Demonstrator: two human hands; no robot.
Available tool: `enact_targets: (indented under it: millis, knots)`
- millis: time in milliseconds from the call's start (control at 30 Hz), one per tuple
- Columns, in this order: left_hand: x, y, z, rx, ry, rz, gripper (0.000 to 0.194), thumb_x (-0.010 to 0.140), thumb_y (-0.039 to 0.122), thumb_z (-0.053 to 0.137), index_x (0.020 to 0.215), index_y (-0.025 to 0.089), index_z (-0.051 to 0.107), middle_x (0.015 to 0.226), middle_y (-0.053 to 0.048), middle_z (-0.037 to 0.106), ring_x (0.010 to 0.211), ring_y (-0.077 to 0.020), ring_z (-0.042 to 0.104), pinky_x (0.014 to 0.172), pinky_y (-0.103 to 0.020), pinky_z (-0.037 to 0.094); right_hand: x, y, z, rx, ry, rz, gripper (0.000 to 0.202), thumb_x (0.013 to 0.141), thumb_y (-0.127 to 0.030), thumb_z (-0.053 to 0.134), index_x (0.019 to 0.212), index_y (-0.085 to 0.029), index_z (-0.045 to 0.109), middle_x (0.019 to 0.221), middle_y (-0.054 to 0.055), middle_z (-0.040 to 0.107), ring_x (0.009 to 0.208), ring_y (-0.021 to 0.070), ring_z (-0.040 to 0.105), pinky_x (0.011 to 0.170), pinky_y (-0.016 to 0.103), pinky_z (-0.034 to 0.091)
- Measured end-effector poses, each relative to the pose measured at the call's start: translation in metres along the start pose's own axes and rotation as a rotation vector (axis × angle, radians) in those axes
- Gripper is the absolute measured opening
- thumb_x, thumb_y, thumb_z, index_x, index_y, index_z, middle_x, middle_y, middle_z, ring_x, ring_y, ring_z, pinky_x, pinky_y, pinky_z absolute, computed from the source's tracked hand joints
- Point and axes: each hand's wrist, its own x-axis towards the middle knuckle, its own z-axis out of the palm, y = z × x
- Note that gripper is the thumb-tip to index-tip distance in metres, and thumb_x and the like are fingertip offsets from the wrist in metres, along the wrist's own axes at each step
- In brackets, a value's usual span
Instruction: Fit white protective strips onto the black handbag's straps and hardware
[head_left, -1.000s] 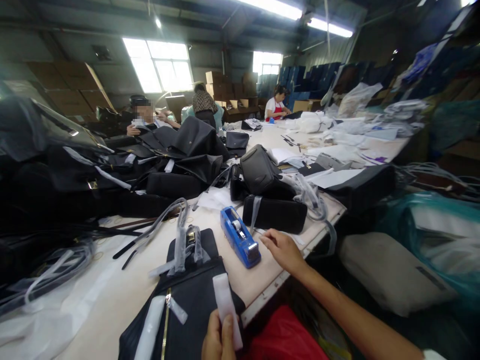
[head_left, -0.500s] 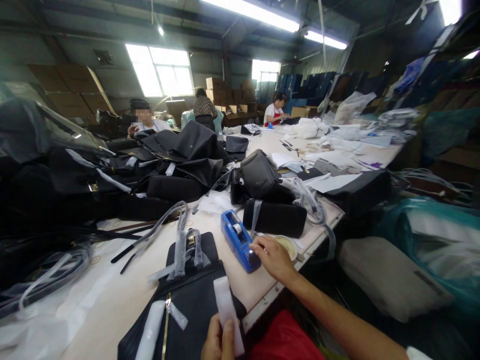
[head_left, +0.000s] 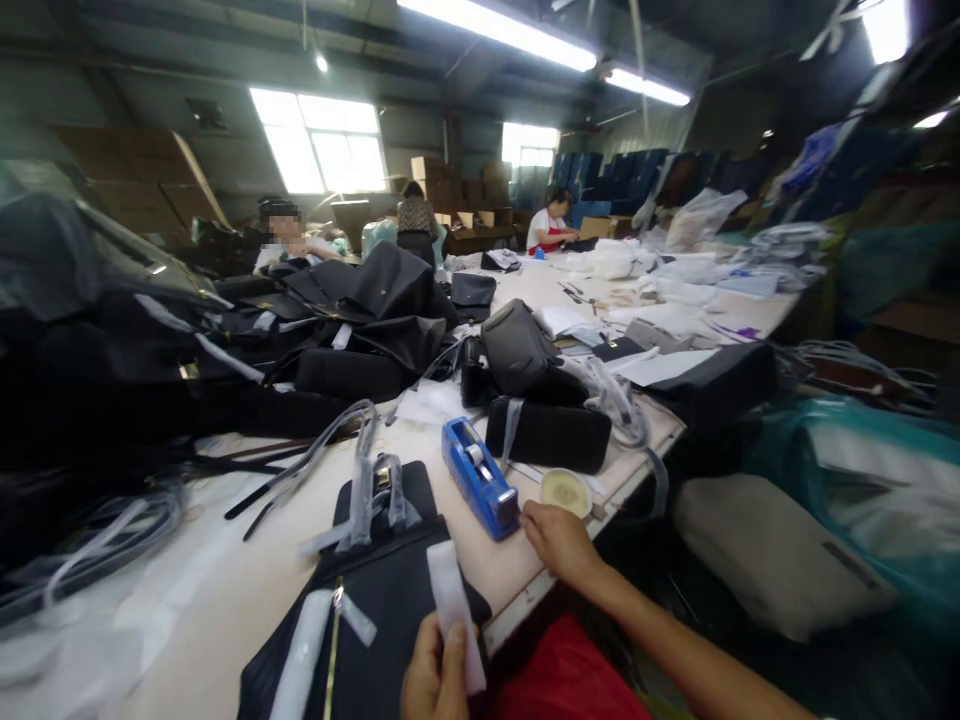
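My left hand (head_left: 433, 672) pinches a strip of white foam wrap (head_left: 448, 585) between thumb and fingers, over the black bag (head_left: 390, 590). That bag lies on the table with a gold zip and plastic-wrapped straps. My right hand (head_left: 559, 540) is beside the front end of a blue tape dispenser (head_left: 480, 480), just apart from it. Its fingers are pinched together; whatever is between them is too small to make out. A roll of clear tape (head_left: 476, 455) sits in the dispenser. Behind my right hand lies a round pale yellow dish (head_left: 566, 492).
Black bags (head_left: 375, 300) are heaped at the left. A black case (head_left: 551, 435) and a grey bag (head_left: 517, 345) stand behind the dispenser. The table edge (head_left: 517, 610) runs along my right. Co-workers are at the far side, one in a red apron (head_left: 549, 235).
My right hand has drawn away from the dispenser's cutting end, slightly right and toward me, uncovering the round dish. The left hand keeps its hold on the foam strip.
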Motion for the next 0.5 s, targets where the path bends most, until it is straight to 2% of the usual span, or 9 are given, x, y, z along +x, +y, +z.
enact_targets:
  millis: [67,133,233,367,433,500]
  knots:
    - [-0.003,0.009,0.0,-0.021,-0.041,0.001,0.04,0.079,0.056,0.059,0.085,0.017,0.065,0.071,-0.003,0.068,0.069,-0.0197,0.06,0.064,-0.025,0.046,-0.013,-0.017,-0.005,0.075,-0.104,-0.111,0.019,0.09,-0.026,0.048,0.082,-0.018,0.063,0.075,0.003,0.062,0.073,0.0164,0.056,0.071,0.027,0.04]
    - [-0.004,0.014,0.001,-0.042,-0.074,-0.018,0.037,0.084,0.052,0.056,0.089,0.016,0.064,0.077,-0.003,0.068,0.072,-0.019,0.06,0.065,-0.024,0.047,-0.026,-0.037,-0.008,0.237,-0.267,-0.247,0.022,0.093,-0.029,0.045,0.091,-0.02,0.065,0.079,0.001,0.063,0.071,0.0143,0.057,0.068,0.024,0.043]
    - [-0.003,0.016,0.001,-0.089,-0.084,-0.052,0.037,0.086,0.049,0.055,0.097,0.014,0.063,0.085,-0.005,0.069,0.078,-0.0205,0.062,0.069,-0.026,0.048,-0.039,-0.06,-0.007,0.358,-0.482,-0.437,0.025,0.095,-0.027,0.043,0.1,-0.021,0.067,0.085,0.002,0.064,0.075,0.0137,0.059,0.071,0.023,0.045]
    - [-0.003,0.02,0.001,-0.163,-0.088,-0.059,0.045,0.076,0.055,0.065,0.095,0.014,0.067,0.088,-0.008,0.072,0.086,-0.0256,0.064,0.074,-0.032,0.051,-0.044,-0.067,0.001,0.219,-0.51,-0.616,0.028,0.093,-0.022,0.043,0.107,-0.021,0.068,0.093,0.005,0.067,0.089,0.0169,0.06,0.084,0.027,0.043]
    - [-0.007,0.029,0.006,-0.159,-0.031,-0.085,0.049,0.069,0.059,0.07,0.087,0.014,0.069,0.082,-0.006,0.072,0.082,-0.0269,0.066,0.072,-0.034,0.053,-0.046,-0.065,0.002,0.236,-0.519,-0.603,0.027,0.092,-0.021,0.045,0.107,-0.021,0.068,0.097,0.005,0.068,0.093,0.0173,0.061,0.085,0.027,0.043]
    - [-0.013,0.04,0.011,-0.109,0.066,-0.104,0.043,0.073,0.056,0.068,0.085,0.014,0.069,0.081,-0.004,0.071,0.081,-0.0256,0.066,0.074,-0.036,0.054,-0.048,-0.063,0.0,0.317,-0.548,-0.541,0.021,0.091,-0.024,0.05,0.102,-0.021,0.068,0.096,0.004,0.068,0.093,0.017,0.062,0.084,0.026,0.045]
